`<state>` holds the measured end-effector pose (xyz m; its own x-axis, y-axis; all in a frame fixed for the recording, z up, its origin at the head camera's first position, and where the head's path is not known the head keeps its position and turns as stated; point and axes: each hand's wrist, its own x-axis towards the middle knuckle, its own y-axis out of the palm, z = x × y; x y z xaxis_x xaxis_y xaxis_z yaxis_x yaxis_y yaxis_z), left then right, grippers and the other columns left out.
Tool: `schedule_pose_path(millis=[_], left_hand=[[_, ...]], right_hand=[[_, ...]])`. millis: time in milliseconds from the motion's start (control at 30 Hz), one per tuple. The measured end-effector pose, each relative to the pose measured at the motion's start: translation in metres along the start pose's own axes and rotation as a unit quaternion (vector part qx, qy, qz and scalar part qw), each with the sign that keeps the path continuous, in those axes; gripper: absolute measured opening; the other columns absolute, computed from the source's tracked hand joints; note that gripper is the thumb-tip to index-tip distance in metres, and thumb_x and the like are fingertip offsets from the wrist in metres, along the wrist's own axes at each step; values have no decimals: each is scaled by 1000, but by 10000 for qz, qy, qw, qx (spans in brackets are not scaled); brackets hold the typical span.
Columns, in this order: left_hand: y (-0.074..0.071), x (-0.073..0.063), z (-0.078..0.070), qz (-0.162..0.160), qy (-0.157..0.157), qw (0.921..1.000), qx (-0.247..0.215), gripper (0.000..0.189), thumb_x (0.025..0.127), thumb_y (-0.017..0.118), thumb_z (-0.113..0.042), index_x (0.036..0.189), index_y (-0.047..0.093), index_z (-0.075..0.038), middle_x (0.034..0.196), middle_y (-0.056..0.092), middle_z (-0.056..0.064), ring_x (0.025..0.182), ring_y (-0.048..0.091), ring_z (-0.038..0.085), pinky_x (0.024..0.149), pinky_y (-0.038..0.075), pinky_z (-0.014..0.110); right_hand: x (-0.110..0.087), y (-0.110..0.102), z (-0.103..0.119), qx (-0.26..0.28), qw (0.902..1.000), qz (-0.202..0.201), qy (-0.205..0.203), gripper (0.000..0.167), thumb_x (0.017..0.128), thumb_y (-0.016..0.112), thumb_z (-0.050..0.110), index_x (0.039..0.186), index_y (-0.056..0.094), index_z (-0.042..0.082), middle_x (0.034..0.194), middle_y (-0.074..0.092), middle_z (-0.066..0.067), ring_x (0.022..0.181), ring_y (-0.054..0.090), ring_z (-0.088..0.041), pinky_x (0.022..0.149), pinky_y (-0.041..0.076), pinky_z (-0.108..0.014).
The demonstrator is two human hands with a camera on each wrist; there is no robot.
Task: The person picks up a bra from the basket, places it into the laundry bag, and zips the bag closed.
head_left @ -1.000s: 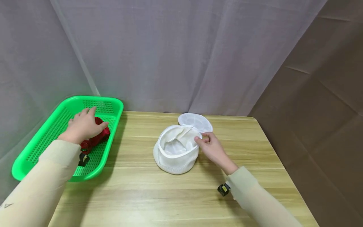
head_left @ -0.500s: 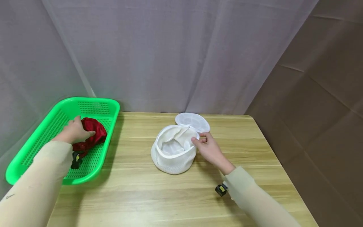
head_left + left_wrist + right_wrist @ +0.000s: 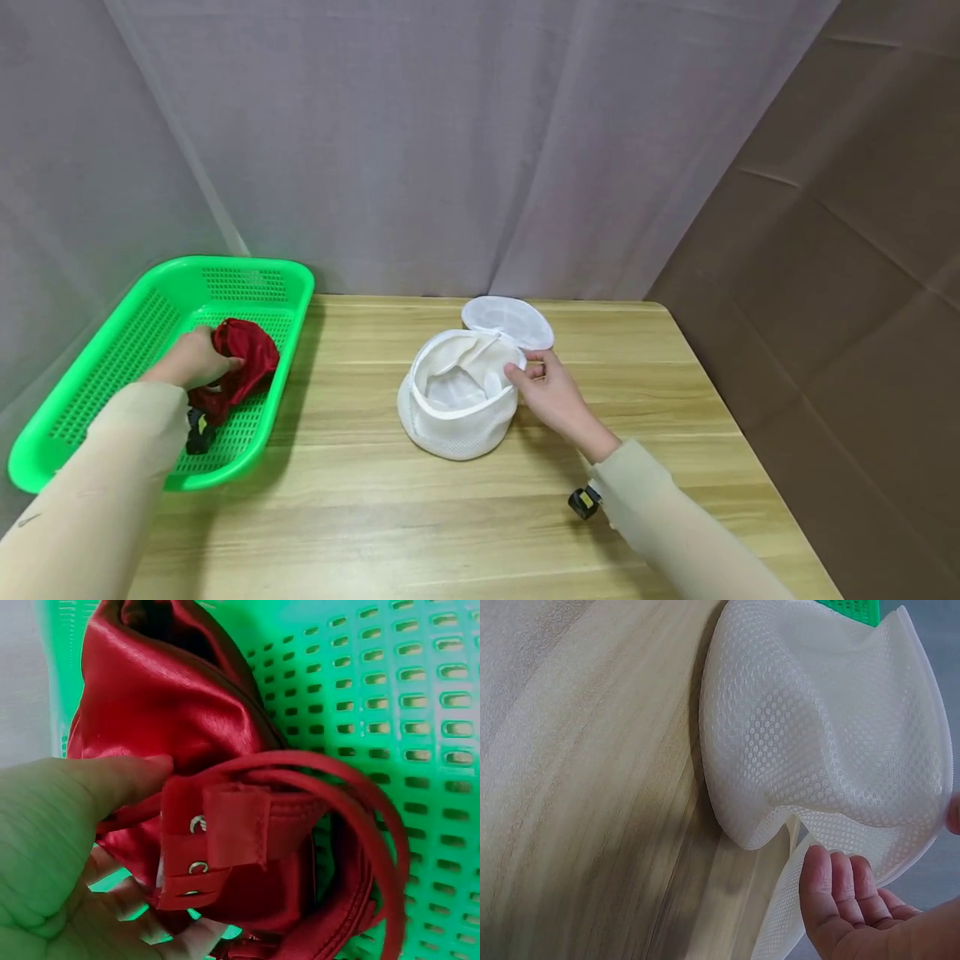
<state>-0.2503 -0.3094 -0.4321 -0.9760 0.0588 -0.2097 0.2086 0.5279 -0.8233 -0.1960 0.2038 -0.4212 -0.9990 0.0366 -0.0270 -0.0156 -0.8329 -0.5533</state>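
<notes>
A red satin bra [image 3: 253, 354] lies in the green plastic basket [image 3: 302, 302] on the left. My left hand [image 3: 192, 360] holds it, the thumb over the satin and the fingers beneath. Close up in the left wrist view, the bra's hook-and-eye band and thin straps loop beside the hand [image 3: 67, 832]. At mid-table stands a white mesh laundry bag [image 3: 463, 435], its mouth open and its round lid [image 3: 510, 321] folded back. My right hand [image 3: 557, 396] pinches the bag's rim at the right; in the right wrist view its other fingers are curled near the mesh [image 3: 772, 742].
The wooden table [image 3: 360, 533] bears both the basket and the bag. A grey curtain [image 3: 390, 150] hangs along the back edge, and a brown cloth [image 3: 847, 250] borders the right side. A small black device [image 3: 583, 502] is worn at the right wrist.
My left hand has come down to the bra in the basket and closed its thumb and fingers on it. The right hand stays at the bag's rim. The head view has shifted slightly.
</notes>
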Motion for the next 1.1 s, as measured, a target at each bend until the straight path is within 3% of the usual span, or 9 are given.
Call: schedule_pose_path(millis=[133,367,667,867,1100], left_hand=[[-1,-1,1,24,-33,10000,12,72,90,65,-26,123,31,28,104,50,40,89,55,45,78,47,53],[-4,-4,0,-77,102,9999,15,69,93,62,-25,128,30,25,112,49,41,99,50,48,81,45,56],[-12,-11,-12,-603,276,9977,-127,39,93,62,-23,106,43,8,82,52,17,77,50,34,63,43,41],[-20,-18,-26,-914,366,9949,-237,35,92,63,-17,109,44,7,86,54,20,71,54,32,57,44,38],[-31,-21,-43,-1366,639,9885,86,30,91,64,-14,107,46,4,93,56,25,79,52,38,65,43,46]], right_hand=[[0,0,1,44,10000,40,13,54,92,65,37,130,47,4,93,58,-11,78,62,-28,66,50,-32],[0,2,0,157,9998,44,77,56,93,64,34,132,45,0,97,58,-14,80,63,-27,66,52,-31],[-1,5,1,664,9977,4,165,45,94,60,14,132,46,-4,96,59,-15,73,61,-20,65,53,-30],[1,6,0,819,9965,36,138,42,93,56,7,132,47,-5,99,60,-18,76,60,-19,69,55,-34],[0,5,1,914,9958,50,83,42,93,55,5,133,47,-5,101,61,-21,78,60,-20,76,54,-45]])
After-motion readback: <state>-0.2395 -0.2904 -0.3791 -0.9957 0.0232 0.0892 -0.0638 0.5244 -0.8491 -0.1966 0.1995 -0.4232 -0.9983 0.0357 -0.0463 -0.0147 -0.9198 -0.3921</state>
